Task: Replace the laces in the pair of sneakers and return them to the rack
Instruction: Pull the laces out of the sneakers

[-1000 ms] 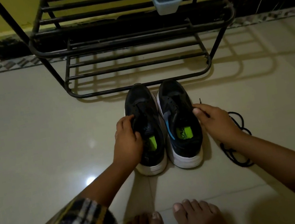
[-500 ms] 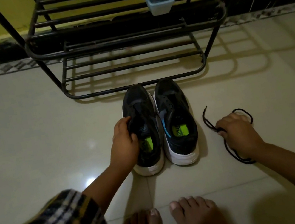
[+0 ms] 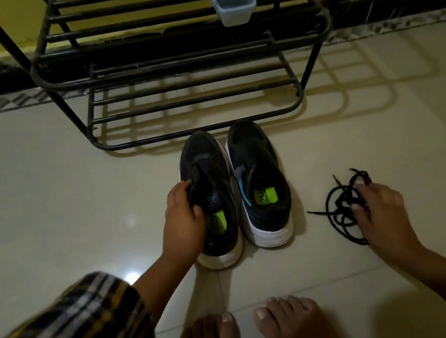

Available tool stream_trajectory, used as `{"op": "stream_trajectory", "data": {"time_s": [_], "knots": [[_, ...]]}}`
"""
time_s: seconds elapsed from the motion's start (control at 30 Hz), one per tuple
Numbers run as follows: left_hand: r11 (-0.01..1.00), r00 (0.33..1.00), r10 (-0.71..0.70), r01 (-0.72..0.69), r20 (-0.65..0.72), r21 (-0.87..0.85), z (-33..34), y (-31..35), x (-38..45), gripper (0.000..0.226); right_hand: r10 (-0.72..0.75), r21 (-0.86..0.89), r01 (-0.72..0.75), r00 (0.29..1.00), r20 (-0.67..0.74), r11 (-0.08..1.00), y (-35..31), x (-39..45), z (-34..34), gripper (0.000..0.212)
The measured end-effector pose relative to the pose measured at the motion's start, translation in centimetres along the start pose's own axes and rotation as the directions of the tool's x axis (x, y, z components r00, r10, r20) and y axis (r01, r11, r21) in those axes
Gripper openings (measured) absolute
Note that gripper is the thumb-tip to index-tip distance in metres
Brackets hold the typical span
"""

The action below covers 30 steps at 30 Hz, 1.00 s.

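My right hand [image 3: 378, 210] has moved off the right sneaker [image 3: 260, 183] onto the loose black lace [image 3: 341, 204] on the floor, fingers curled into its coil. My left hand [image 3: 183, 223] grips the left sneaker [image 3: 210, 171], likely steadying it. Both sneakers stand before the rack [image 3: 182, 62].

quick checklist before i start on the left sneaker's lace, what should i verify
1. Left hand grips the left sneaker at its collar: ok.
2. Left sneaker's lace undone: cannot tell, too dark.
3. Right sneaker already unlaced: cannot tell, though its eyelet area looks bare.
4. Right hand free: not ok, its fingers are on the loose lace.
5. Loose lace clear of both sneakers: ok, on the floor to their right.
6. Rack shelves free for the return: ok, only a small tub above.
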<state>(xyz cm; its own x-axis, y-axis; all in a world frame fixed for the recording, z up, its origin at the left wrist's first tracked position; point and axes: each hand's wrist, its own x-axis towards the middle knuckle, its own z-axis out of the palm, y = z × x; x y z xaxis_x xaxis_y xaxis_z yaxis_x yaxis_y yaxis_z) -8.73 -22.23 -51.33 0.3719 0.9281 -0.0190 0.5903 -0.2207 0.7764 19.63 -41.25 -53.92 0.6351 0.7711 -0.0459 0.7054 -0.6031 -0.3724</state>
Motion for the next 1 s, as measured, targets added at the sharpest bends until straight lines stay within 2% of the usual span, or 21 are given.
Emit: {"op": "stream_trajectory", "data": {"time_s": [0.07, 0.1, 0.27, 0.37, 0.4, 0.43, 0.5, 0.57, 0.67, 0.73, 0.87, 1.0], "knots": [[1.000, 1.000, 0.000, 0.000, 0.000, -0.007, 0.0, 0.0, 0.0, 0.047, -0.024, -0.161, 0.046, 0.991, 0.132, 0.986, 1.2, -1.0, 1.3, 0.065], [1.000, 1.000, -0.005, 0.005, 0.000, -0.009, -0.1, 0.0, 0.0, 0.047, -0.045, -0.197, 0.076, 0.987, 0.156, 0.977, 1.5, -1.3, 1.8, 0.069], [1.000, 1.000, -0.029, 0.029, -0.005, -0.007, 0.0, 0.2, -0.1, 0.045, -0.066, -0.192, 0.101, 0.981, 0.184, 0.976, 1.5, -1.1, 1.8, 0.082], [0.996, 0.997, -0.076, 0.076, -0.008, -0.040, -0.1, 0.3, -0.3, 0.042, -0.052, -0.040, 0.053, 0.998, 0.036, 0.998, 0.2, -1.0, -0.3, 0.082], [0.994, 0.996, -0.085, 0.084, -0.011, -0.064, -0.1, 0.4, -0.5, 0.042, -0.080, 0.011, 0.080, 0.996, -0.038, 0.997, -0.5, -1.0, -1.1, 0.082], [0.992, 0.996, -0.091, 0.090, -0.012, -0.086, -0.1, 0.5, -0.9, 0.045, -0.129, 0.053, 0.134, 0.988, -0.087, 0.990, -1.4, -1.0, -1.9, 0.079], [0.990, 0.998, -0.067, 0.067, -0.001, -0.120, -0.3, 0.8, -2.2, 0.052, -0.245, 0.161, 0.254, 0.967, -0.072, 0.954, -3.5, -1.1, -3.0, 0.068], [0.986, 0.999, 0.005, 0.001, 0.035, -0.169, -0.6, 1.2, -3.9, 0.068, -0.350, 0.278, 0.322, 0.935, 0.056, 0.905, -6.0, -1.5, -3.4, 0.062], [0.984, 0.993, 0.076, -0.060, 0.089, -0.167, -0.8, 1.4, -5.3, 0.086, -0.450, 0.286, 0.387, 0.870, 0.201, 0.876, -9.2, -1.6, -2.3, 0.069], [0.990, 0.993, 0.080, -0.068, 0.092, -0.126, -0.7, 1.2, -5.3, 0.092, -0.450, 0.280, 0.388, 0.867, 0.213, 0.878, -10.5, -1.2, -1.3, 0.063], [0.992, 0.992, 0.087, -0.077, 0.097, -0.098, -0.7, 1.3, -4.7, 0.090, -0.420, 0.281, 0.357, 0.884, 0.206, 0.891, -11.3, 0.1, -0.7, 0.035], [0.993, 0.991, 0.086, -0.077, 0.102, -0.091, -0.7, 1.1, -4.3, 0.086, -0.442, 0.305, 0.368, 0.868, 0.226, 0.879, -10.8, 0.6, -1.1, 0.023]]}}
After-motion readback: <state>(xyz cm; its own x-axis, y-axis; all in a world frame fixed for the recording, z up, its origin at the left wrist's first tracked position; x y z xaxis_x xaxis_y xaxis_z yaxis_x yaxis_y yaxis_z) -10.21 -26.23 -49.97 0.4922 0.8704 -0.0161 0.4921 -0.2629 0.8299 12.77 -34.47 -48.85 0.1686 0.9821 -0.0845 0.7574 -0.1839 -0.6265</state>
